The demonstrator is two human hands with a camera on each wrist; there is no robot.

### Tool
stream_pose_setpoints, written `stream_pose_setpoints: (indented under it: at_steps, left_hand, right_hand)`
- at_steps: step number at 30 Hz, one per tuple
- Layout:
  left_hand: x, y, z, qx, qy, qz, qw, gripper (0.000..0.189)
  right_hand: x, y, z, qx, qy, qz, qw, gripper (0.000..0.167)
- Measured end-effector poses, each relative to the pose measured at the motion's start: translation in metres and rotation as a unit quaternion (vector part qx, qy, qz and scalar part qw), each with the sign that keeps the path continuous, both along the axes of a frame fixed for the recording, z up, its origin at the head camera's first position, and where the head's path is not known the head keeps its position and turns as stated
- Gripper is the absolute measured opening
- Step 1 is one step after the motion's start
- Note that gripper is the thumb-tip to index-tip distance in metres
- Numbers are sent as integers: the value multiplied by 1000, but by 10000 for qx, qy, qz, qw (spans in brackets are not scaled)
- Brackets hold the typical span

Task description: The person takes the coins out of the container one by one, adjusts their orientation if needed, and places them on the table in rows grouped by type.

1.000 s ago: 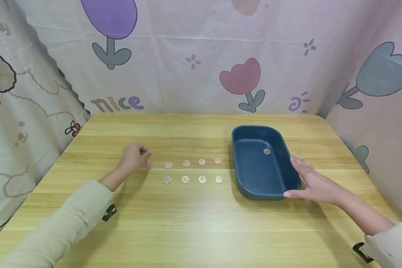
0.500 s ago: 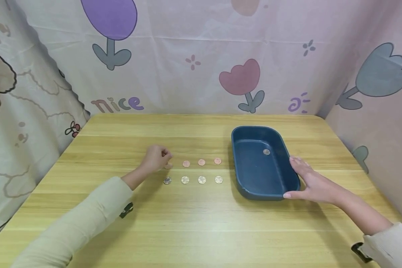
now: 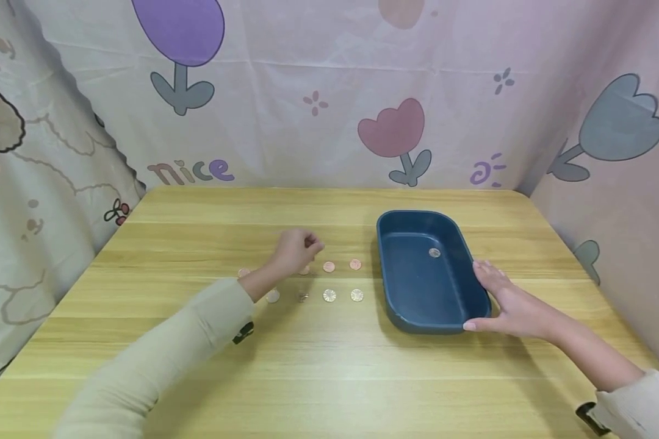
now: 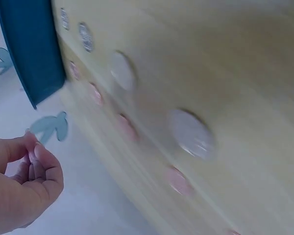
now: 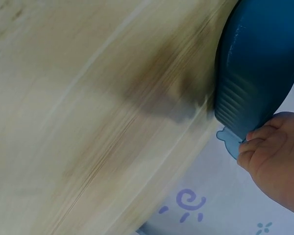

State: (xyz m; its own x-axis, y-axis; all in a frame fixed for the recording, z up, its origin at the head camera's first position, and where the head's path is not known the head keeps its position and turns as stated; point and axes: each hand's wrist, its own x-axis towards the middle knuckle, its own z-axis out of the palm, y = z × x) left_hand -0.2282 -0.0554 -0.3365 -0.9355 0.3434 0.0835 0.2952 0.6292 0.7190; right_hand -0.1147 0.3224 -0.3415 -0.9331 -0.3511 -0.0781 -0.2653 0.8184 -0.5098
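Note:
My left hand (image 3: 293, 251) hovers over the row of coins. Its thumb and forefinger pinch together, and in the left wrist view a pinkish sliver like the copper coins shows between the fingertips (image 4: 33, 146); most of it is hidden. Beneath lie two rows on the table: copper-coloured coins (image 3: 329, 267) behind, silvery coins (image 3: 329, 296) in front, some partly covered by the hand and forearm. To the right stands a deep dark-blue tray (image 3: 423, 286) with one coin (image 3: 434, 252) inside. My right hand (image 3: 507, 305) grips its right rim near the front corner, thumb at the corner.
The wooden table (image 3: 318, 366) ends at a patterned curtain (image 3: 285, 122) behind it, which also hangs along both sides. Bare wood lies in front of the coins and between them and the tray.
My left hand has moved right along the back row, from beside the leftmost copper coin to above the middle ones, fingertips still pinched. The right hand stays on the tray.

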Motion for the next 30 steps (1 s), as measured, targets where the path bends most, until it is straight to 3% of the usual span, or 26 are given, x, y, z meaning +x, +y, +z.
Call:
stream_pose_setpoints:
  at_steps: [13,19,30]
  left_hand:
    - [-8,103,6,1162,-20,-278,9928,16]
    - [-10,140,7,997,-12,-284,9946,16]
    - [-22,190,-11,761,143,-219,9968,17]
  right_hand:
    - [-2,1,0,164,3,15,9999,114]
    - [-1,1,0,133,-14,-53,9999,114]
    - [0,0,0,130,-31,-73,9999,113]
